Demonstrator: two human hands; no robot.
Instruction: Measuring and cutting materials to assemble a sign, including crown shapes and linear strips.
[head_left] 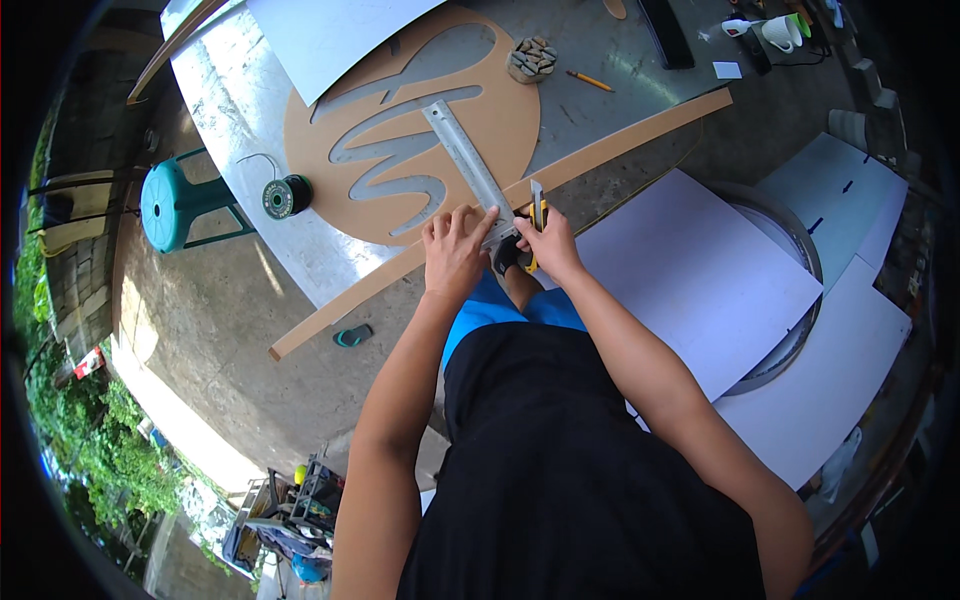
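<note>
A long narrow brown board strip point(620, 152) lies slantwise along the table's near edge, its left end jutting past the corner. Across it rests a metal square point(462, 150), its blade pointing away from me over a round brown cutout panel point(315, 180). My left hand point(455, 250) presses its fingers on the near end of the square and the strip, gripping there. In my right hand point(550, 245) is a yellow utility knife point(538, 212), blade upward, close beside the square. The fingers partly hide the square's near end.
On the metal table point(215, 90) are a spool of wire point(287, 197), a round container of short pieces point(531, 60), a pencil point(590, 81) and a white sheet point(335, 35). A teal stool point(170, 205) stands at left. Large white sheets point(690, 270) lie at right, partly over a round rim.
</note>
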